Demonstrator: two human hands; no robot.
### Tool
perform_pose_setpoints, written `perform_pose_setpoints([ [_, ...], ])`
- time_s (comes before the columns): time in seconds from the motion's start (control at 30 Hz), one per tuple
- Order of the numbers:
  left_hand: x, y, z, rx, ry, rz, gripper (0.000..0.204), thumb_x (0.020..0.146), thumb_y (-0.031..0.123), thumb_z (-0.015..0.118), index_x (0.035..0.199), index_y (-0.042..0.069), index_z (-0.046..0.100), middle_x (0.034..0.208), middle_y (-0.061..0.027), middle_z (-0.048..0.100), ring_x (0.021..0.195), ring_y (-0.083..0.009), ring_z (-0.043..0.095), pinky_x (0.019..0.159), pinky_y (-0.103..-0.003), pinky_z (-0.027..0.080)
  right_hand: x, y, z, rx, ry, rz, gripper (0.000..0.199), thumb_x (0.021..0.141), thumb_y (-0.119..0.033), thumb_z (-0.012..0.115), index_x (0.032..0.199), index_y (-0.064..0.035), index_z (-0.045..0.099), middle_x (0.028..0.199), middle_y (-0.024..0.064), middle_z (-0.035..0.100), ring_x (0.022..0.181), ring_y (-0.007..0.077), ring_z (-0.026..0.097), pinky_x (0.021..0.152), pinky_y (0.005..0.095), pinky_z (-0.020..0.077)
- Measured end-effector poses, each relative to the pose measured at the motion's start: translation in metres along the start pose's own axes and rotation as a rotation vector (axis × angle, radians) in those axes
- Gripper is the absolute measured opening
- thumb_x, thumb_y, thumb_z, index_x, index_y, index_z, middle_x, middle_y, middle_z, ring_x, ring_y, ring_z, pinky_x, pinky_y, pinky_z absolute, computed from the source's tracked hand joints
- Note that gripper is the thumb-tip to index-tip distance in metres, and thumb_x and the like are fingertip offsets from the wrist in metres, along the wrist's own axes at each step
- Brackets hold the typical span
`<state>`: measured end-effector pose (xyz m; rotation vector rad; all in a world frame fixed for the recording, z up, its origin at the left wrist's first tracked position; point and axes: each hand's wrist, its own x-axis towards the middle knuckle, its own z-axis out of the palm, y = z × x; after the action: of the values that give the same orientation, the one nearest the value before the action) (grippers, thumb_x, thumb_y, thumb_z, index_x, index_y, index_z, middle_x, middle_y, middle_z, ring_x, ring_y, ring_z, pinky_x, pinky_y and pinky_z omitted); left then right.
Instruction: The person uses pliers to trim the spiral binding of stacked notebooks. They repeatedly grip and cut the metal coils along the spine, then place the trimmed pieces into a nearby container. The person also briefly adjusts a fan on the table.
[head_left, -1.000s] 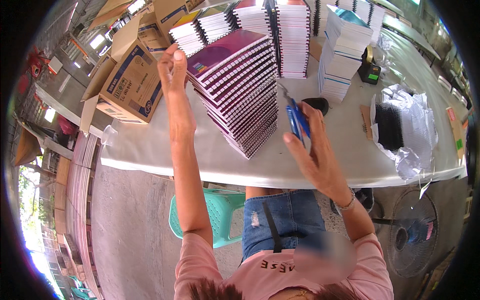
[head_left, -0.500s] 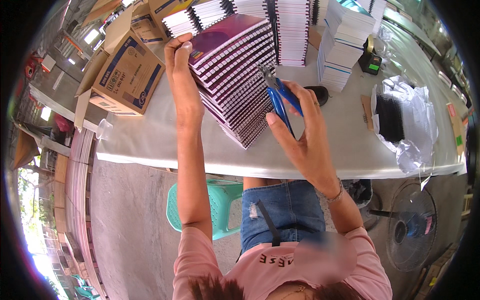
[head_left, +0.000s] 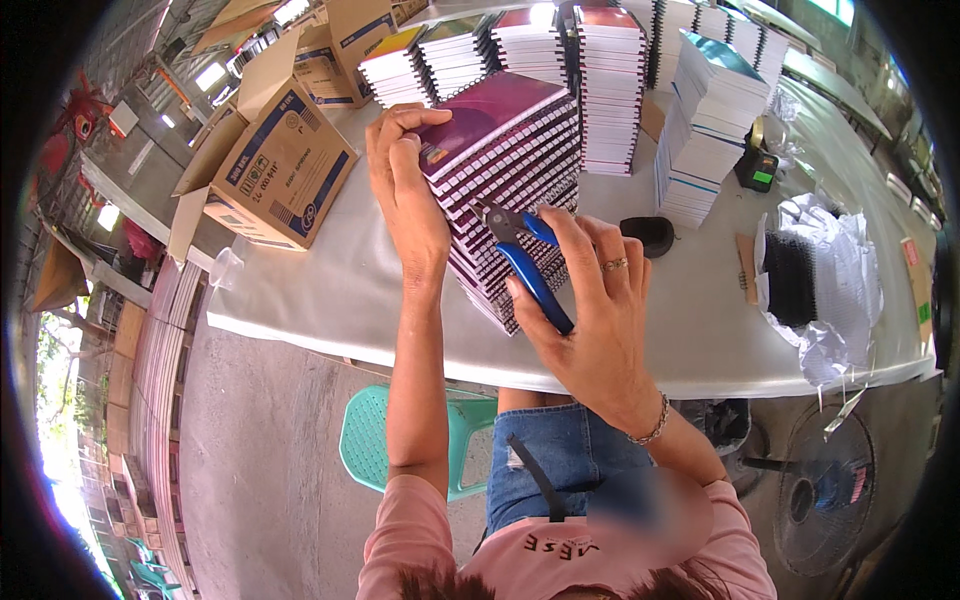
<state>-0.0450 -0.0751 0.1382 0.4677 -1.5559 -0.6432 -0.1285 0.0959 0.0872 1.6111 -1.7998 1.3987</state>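
A leaning stack of spiral-bound notebooks with purple covers stands on the white table. My left hand rests against the stack's left side, fingertips curled over the top cover's edge. My right hand grips blue-handled pliers. The pliers' jaws point at the wire spirals along the front of the stack.
More notebook stacks line the back of the table. Open cardboard boxes sit at the left. A black object, a tape dispenser and a plastic bag with black coils lie to the right. A green stool and a fan stand below.
My right hand has brought the pliers left and closer to the stack's spirals. My left hand has shifted slightly along the stack's top edge.
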Motion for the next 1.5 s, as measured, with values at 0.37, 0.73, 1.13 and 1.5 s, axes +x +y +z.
perform_pose_setpoints([
  [0.37,0.000,-0.001,0.000,-0.028,-0.020,0.017,0.034,0.094,0.015,0.038,0.096,-0.002,0.068,0.111,-0.0112,0.056,0.108,-0.0217,0.052,0.090,-0.032,0.048,0.009,-0.011,0.007,-0.035,0.032,-0.029,0.060,0.080,-0.023,0.079,0.135,-0.0098,0.057,0.117,0.0101,0.059,0.098,0.0273,0.056,0.086,0.0406,0.0422],
  [0.73,-0.001,-0.003,-0.004,0.027,-0.032,0.075,0.035,0.094,0.014,0.037,0.096,-0.002,0.068,0.107,-0.0110,0.055,0.102,-0.0216,0.052,0.092,-0.032,0.043,0.018,-0.009,-0.008,0.641,-0.277,0.243,0.043,0.097,-0.030,0.064,0.128,-0.0019,0.055,0.101,0.0127,0.063,0.086,0.0214,0.063,0.071,0.0330,0.0490],
  [1.13,-0.002,-0.002,-0.001,0.022,-0.028,0.055,0.036,0.095,0.015,0.035,0.096,-0.001,0.067,0.107,-0.0106,0.054,0.101,-0.0217,0.051,0.093,-0.032,0.042,0.004,-0.007,0.008,-0.025,-0.020,-0.070,0.055,0.086,-0.026,0.074,0.132,-0.0034,0.054,0.112,0.0162,0.062,0.094,0.0298,0.057,0.084,0.0421,0.0435],
  [1.5,-0.002,0.001,0.001,0.032,-0.023,0.040,0.036,0.094,0.015,0.036,0.096,-0.001,0.068,0.104,-0.0106,0.054,0.100,-0.0217,0.050,0.091,-0.031,0.042,0.001,0.000,0.001,0.349,-0.165,0.137,0.047,0.094,-0.028,0.068,0.129,-0.0017,0.054,0.109,0.0157,0.062,0.095,0.0241,0.059,0.082,0.0386,0.0450],
])
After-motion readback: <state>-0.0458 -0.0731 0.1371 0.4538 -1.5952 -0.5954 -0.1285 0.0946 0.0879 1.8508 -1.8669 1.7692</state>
